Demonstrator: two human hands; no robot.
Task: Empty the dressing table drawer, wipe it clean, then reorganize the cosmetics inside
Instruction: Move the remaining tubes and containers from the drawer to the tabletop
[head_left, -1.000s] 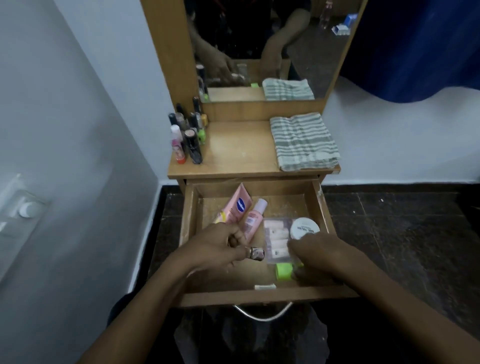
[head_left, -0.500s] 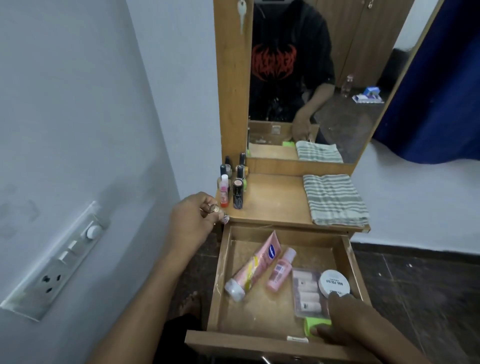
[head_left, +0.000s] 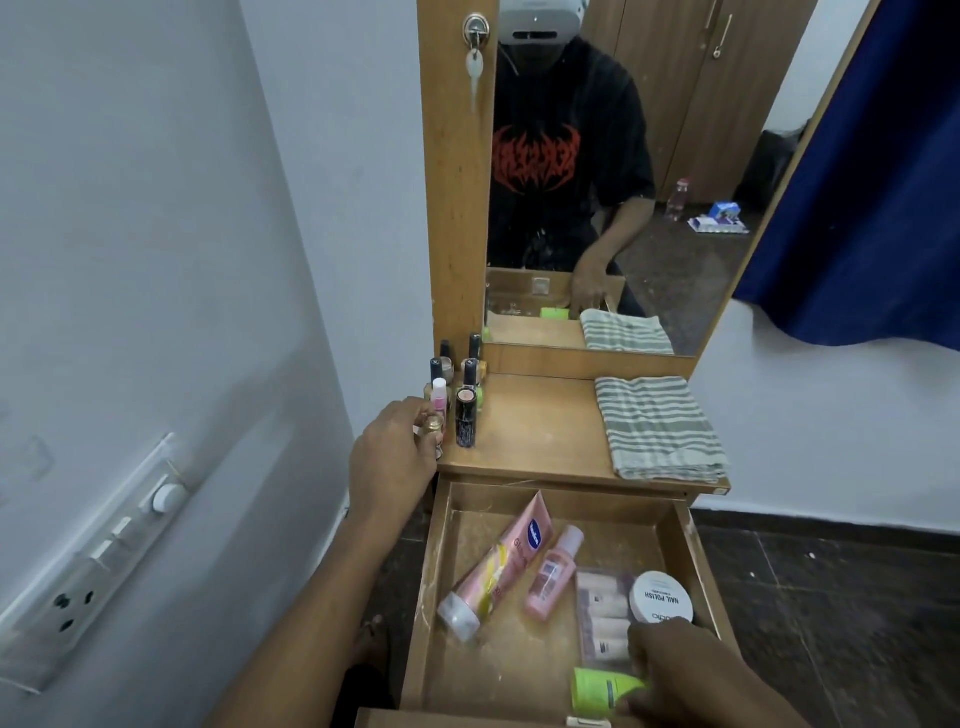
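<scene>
The white round tub (head_left: 661, 597) in the drawer (head_left: 696, 566) reads "NAIL POLISH" on its lid, upside down to the camera; a smaller line under it and a larger word at the lid's near edge are too small to read. The pink tube (head_left: 498, 566) carries a blue oval Vaseline badge and a word beginning "Gl" along its side. The pink bottle (head_left: 551, 574), the green tube (head_left: 602, 693) and the black stick (head_left: 466, 418) on the table (head_left: 540, 426) carry print too fine to read. The red design on the black shirt (head_left: 535, 161) in the mirror is illegible.
</scene>
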